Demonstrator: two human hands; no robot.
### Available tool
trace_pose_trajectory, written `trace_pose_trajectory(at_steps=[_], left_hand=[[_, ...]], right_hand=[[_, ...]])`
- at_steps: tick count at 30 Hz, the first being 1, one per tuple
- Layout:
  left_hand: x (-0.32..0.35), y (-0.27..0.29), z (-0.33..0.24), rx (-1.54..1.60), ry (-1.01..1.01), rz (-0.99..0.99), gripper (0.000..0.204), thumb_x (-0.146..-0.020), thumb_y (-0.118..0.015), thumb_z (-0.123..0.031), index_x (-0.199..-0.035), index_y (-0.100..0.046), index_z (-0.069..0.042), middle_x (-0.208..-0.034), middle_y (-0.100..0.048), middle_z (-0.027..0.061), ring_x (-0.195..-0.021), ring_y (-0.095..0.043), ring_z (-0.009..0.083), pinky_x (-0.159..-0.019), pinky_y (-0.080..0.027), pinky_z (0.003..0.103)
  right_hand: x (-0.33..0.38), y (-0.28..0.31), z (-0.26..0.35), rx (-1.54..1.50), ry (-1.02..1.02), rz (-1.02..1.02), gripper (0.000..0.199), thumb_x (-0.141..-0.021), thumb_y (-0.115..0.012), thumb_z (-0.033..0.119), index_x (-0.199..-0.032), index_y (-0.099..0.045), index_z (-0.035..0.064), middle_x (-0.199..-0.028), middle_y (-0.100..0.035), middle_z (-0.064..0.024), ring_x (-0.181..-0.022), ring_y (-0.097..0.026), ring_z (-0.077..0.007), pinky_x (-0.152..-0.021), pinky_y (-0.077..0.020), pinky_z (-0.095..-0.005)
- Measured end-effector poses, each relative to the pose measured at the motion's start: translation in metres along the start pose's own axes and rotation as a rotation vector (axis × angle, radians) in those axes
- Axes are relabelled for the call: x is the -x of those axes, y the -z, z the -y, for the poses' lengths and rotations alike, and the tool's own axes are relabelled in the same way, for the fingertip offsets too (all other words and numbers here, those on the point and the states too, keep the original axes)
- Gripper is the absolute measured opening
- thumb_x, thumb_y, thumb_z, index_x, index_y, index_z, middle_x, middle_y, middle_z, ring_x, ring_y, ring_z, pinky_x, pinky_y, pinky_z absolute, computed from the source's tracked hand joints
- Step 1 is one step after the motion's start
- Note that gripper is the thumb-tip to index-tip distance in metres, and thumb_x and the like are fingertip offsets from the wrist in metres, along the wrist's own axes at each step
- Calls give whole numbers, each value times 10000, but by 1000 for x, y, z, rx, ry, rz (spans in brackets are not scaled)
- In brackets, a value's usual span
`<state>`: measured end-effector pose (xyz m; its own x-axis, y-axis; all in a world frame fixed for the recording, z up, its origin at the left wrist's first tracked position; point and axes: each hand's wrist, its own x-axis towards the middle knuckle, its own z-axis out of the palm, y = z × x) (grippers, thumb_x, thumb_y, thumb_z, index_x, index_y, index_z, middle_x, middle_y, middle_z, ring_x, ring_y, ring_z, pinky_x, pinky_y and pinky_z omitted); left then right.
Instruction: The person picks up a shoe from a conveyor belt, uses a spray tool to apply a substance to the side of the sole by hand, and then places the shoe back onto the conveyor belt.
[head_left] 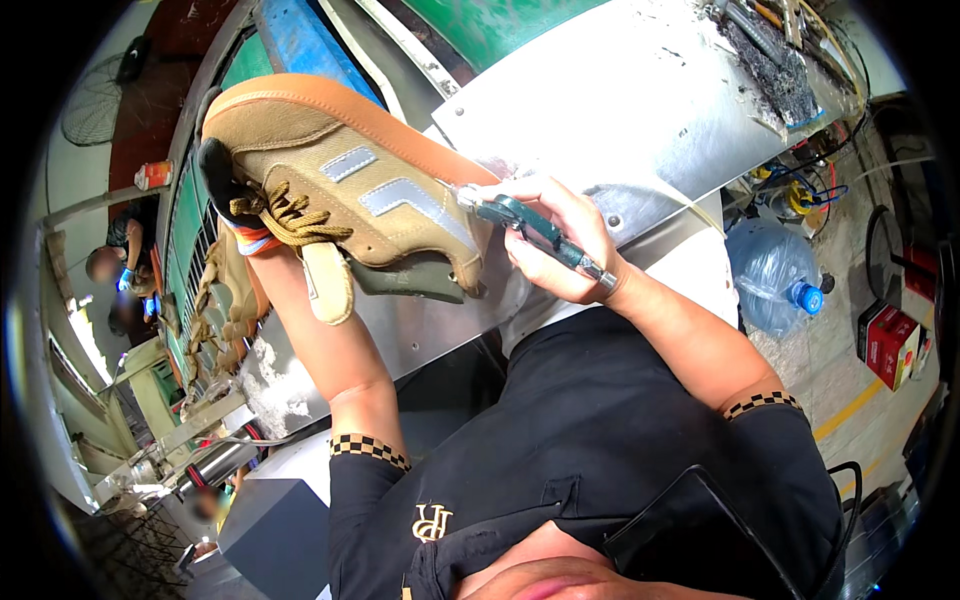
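A tan lace-up shoe (345,180) with an orange-brown sole edge, grey stripes and yellow-brown laces is held up on its side. My left hand (220,185), in a dark glove, grips it around the toe and lace side; most of the fingers are hidden behind the shoe. My right hand (565,235) is bare and wrapped round a dark green hand tool (535,228) with metal ends. The tool's tip is at the heel, close to the sole edge; whether it touches cannot be made out.
More tan shoes (235,290) stand on a green conveyor at the left. A metal work surface (580,100) lies beyond my hands, with a pile of dark scraps and tools (765,65) on it. On the floor at right are a large clear bottle (770,275) and a red box (890,345). Other people work far left.
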<state>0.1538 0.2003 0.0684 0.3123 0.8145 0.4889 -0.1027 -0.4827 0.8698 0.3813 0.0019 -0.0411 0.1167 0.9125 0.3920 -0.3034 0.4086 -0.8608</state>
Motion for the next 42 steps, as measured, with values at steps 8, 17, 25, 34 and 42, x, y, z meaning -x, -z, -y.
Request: trace_pose_trajectory(at_steps=[8, 17, 25, 34, 42], left_hand=[[35, 34, 31, 123, 203, -218, 575, -945, -538, -424, -1359, -501, -26, -1281, -591, 145, -1155, -580, 279, -1017, -451, 412], [123, 72, 35, 222, 494, -480, 534, -986, -498, -439, -1367, -500, -65, -1313, -576, 133, -1180, -569, 290, -1022, -456, 423], [224, 63, -25, 103, 722, -566, 535, -1010, -458, -408, -1446, -416, -101, -1438, -488, 108, -1285, -510, 290, -1038, -467, 481], [298, -10, -94, 65, 1298, -459, 745, -962, -415, -626, -1462, -362, -77, -1318, -570, 189, -1002, -672, 375, -669, -631, 413], [284, -64, -89, 506, 1344, -411, 814, -957, -386, -645, -1438, -362, 11, -1262, -581, 255, -1016, -668, 399, -793, -617, 458]], right_hand=[[20, 9, 4, -156, -310, 3, 406, -882, -539, 60, -1279, -502, -15, -775, -550, -24, -584, -491, -67, -553, -412, -230], [12, -7, -6, -210, -380, -119, 365, -876, -537, 40, -1236, -511, -9, -735, -535, -6, -573, -493, -61, -540, -414, -234], [-2, -27, -15, -63, -346, -173, 345, -832, -567, 53, -1172, -535, 10, -706, -521, 10, -588, -482, -57, -554, -404, -236], [12, -32, -14, -106, -415, -134, 427, -797, -601, 103, -1185, -492, -39, -643, -518, -28, -578, -480, -89, -569, -405, -276], [23, -28, -11, -117, -441, -3, 374, -818, -572, 94, -1173, -512, -3, -739, -513, 7, -671, -458, -52, -616, -384, -239]])
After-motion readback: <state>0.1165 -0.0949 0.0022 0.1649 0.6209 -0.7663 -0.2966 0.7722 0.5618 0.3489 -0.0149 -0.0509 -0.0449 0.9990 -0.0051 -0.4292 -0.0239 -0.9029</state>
